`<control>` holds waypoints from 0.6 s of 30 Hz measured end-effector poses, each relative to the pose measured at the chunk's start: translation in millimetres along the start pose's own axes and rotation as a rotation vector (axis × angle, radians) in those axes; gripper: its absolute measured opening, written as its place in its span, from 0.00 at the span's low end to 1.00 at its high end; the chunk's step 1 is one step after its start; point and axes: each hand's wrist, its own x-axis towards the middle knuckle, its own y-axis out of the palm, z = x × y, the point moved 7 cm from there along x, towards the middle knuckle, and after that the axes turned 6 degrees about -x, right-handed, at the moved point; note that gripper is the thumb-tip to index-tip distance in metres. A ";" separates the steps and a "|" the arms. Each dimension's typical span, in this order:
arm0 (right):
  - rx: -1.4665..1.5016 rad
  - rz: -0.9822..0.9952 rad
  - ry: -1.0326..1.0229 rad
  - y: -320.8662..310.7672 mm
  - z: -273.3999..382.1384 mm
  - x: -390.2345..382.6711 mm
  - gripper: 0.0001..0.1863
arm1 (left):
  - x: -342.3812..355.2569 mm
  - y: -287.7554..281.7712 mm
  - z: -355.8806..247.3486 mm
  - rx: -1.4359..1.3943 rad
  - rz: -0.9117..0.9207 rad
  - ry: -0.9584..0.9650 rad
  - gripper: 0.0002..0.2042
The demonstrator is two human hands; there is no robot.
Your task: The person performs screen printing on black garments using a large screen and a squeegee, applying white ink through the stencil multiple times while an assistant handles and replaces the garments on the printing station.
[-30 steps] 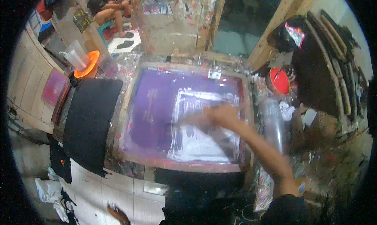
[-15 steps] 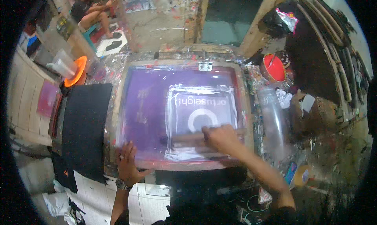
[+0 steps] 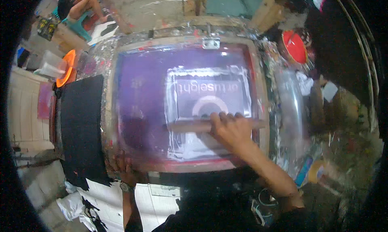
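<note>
My right hand (image 3: 232,131) is closed around the wooden handle of a squeegee (image 3: 190,126), which lies crosswise over the lower part of a printing screen. The screen has purple mesh (image 3: 141,86) inside a wooden frame (image 3: 202,165). White ink (image 3: 190,145) marks a rectangle around pale reversed lettering and a ring shape (image 3: 210,104), whose near part is hidden by the squeegee and my hand. At the frame's near left corner rests my left hand (image 3: 124,169), dim and blurred, its fingers stretched out on the edge. A metal hinge clamp (image 3: 211,42) holds the frame's far side.
Black fabric (image 3: 82,127) lies left of the screen, near an orange dish (image 3: 66,68) and a clear jug (image 3: 52,65). To the right are a red-lined bowl (image 3: 294,46), a clear plastic roll (image 3: 292,110) and a tape roll (image 3: 317,172). Another person (image 3: 79,7) sits far left.
The squeegee in my right hand has slid a little away from me over the mesh. My left hand has shifted toward the frame's near left corner. The whole view has tilted downward.
</note>
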 end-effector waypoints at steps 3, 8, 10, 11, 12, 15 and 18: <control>0.107 0.046 -0.024 -25.6 30.2 -40.9 0.14 | 2.7 -8.9 0.7 0.179 -0.094 0.038 0.22; 0.148 0.076 0.010 -49.7 48.2 -67.2 0.21 | 33.6 -32.0 -31.3 0.304 -0.174 0.265 0.25; 0.131 -0.067 0.028 -58.5 46.9 -72.6 0.23 | 40.8 -46.5 -44.5 0.283 -0.282 0.285 0.30; 0.134 -0.161 0.041 -63.6 45.3 -76.2 0.24 | 43.3 -50.5 -53.2 0.284 -0.328 0.332 0.33; 0.140 -0.253 0.044 -69.7 45.6 -80.9 0.24 | 44.6 -52.9 -56.7 0.330 -0.302 0.309 0.37; 0.113 -0.413 0.207 -89.3 37.5 -94.8 0.24 | 46.4 -74.2 -66.9 0.265 -0.499 0.277 0.38; 0.026 -0.514 0.208 -126.0 38.1 -91.7 0.25 | 64.0 -98.7 -70.7 0.322 -0.569 0.308 0.39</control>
